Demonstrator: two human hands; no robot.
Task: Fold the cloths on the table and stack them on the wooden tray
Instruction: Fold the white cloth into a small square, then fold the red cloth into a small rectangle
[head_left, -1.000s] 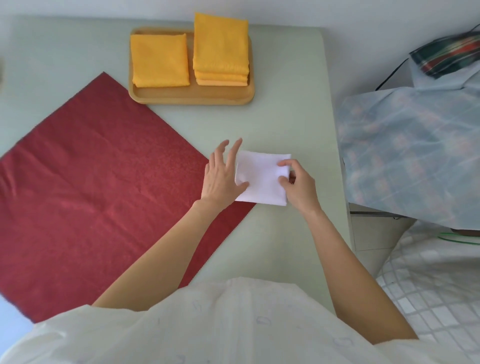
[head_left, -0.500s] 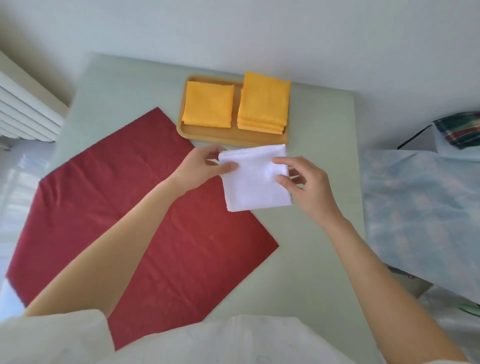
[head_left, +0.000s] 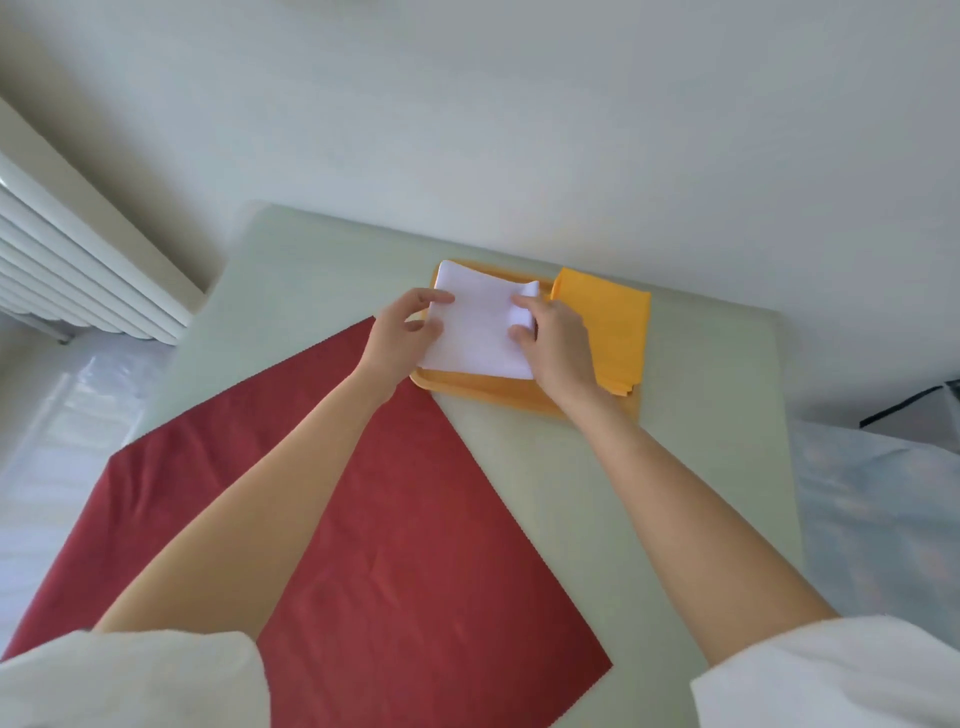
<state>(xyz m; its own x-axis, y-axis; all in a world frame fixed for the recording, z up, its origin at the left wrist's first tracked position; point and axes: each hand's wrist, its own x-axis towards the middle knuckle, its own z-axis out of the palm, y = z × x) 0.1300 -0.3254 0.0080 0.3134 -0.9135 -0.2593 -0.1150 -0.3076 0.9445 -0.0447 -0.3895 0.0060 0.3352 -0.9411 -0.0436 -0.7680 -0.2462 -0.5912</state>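
Observation:
A folded white cloth (head_left: 475, 327) lies over the left half of the wooden tray (head_left: 488, 391), covering the orange cloth that lay there. My left hand (head_left: 402, 332) holds its left edge, thumb on top. My right hand (head_left: 553, 340) pinches its right edge, where a fold curls up. A stack of folded orange cloths (head_left: 610, 322) sits on the tray's right half, beside my right hand. A large red cloth (head_left: 363, 519) lies spread flat on the pale green table (head_left: 649, 467), under my left forearm.
The tray stands at the table's far edge against a white wall. A white radiator (head_left: 78, 260) is at the far left. A pale blue patterned fabric (head_left: 878, 499) lies off the table's right edge.
Both hands have carried the folded white cloth away from me, from the table near the red cloth's corner onto the tray's left half. My head has tilted up toward the wall.

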